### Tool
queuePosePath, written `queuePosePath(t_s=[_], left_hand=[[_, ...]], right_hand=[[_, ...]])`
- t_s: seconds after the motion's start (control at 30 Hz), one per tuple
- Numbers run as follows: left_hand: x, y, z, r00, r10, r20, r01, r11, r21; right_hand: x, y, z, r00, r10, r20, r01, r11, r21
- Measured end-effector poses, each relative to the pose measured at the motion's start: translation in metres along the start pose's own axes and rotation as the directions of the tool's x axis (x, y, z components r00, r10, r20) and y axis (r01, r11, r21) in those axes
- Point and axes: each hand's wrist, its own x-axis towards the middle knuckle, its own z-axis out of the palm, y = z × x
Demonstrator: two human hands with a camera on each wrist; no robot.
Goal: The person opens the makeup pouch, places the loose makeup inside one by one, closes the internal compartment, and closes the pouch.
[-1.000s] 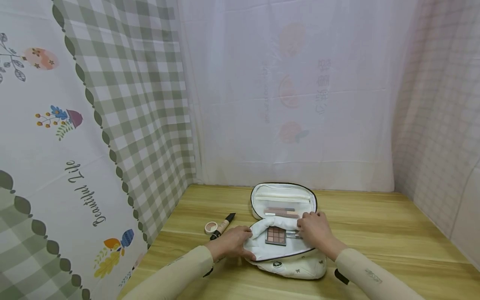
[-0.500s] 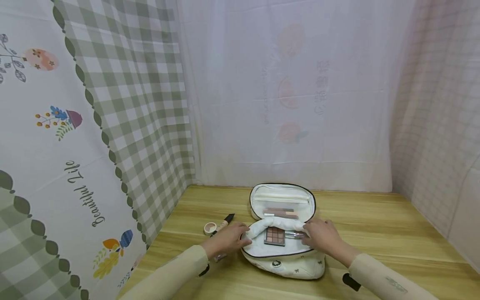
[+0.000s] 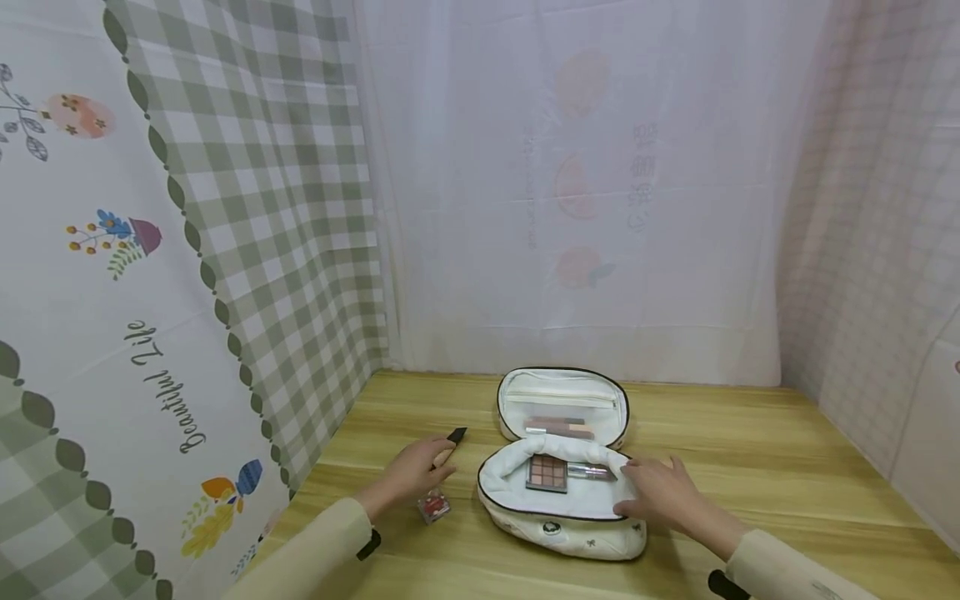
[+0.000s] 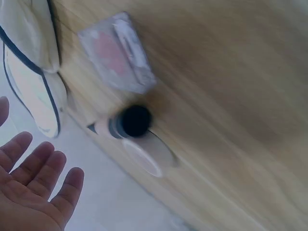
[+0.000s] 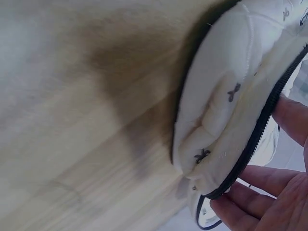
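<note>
A white quilted cosmetic bag [image 3: 562, 533] stands with its lid [image 3: 564, 383] folded back. Inside it lie an eyeshadow palette [image 3: 547, 477] and a silvery tube [image 3: 591, 472]. My right hand [image 3: 663, 493] is at the bag's right end, thumb and fingertips at the dark zipper [image 5: 257, 130] of the rim. Left of the bag, my left hand [image 3: 408, 475] holds nothing, its fingers loosely spread in the left wrist view. Near it are a black-capped makeup tube [image 4: 130, 122], a round compact [image 4: 144, 156] and a clear case with red inside [image 3: 433, 505].
Slim makeup sticks [image 3: 558, 427] show in the lid's mesh pocket. The wooden table [image 3: 720, 433] meets a pale curtain [image 3: 600, 250] at the back and a checked cloth [image 3: 285, 192] on the left.
My left hand has let go of the bag's left rim and moved left over the loose makeup. The right hand has shifted from inside the opening to the bag's right end.
</note>
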Motion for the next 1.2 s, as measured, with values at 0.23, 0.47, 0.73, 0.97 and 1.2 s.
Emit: queuePosePath(t_s=[0.23, 0.47, 0.73, 0.97, 1.2], left_hand=[[-0.015, -0.013, -0.009, 0.997, -0.074, -0.02, 0.073, 0.996, -0.058], [-0.023, -0.012, -0.012, 0.997, -0.072, 0.015, 0.073, 0.997, -0.041], [-0.032, -0.014, -0.001, 0.998, -0.033, 0.055, 0.033, 0.999, 0.001], [-0.037, -0.018, 0.009, 0.997, -0.065, 0.049, 0.064, 0.998, 0.025], [-0.04, -0.019, 0.014, 0.997, -0.069, 0.017, 0.068, 0.997, 0.047]], right_hand=[[-0.011, 0.007, 0.006, 1.0, 0.001, -0.009, -0.001, 0.999, 0.041], [-0.013, 0.008, 0.011, 0.999, -0.034, -0.042, 0.036, 0.997, 0.066], [-0.014, 0.004, 0.011, 0.996, -0.001, -0.087, 0.006, 0.998, 0.058], [-0.017, 0.006, 0.015, 0.999, 0.021, -0.049, -0.021, 1.0, 0.008], [-0.019, 0.009, 0.021, 0.999, 0.021, -0.044, -0.021, 1.0, 0.012]])
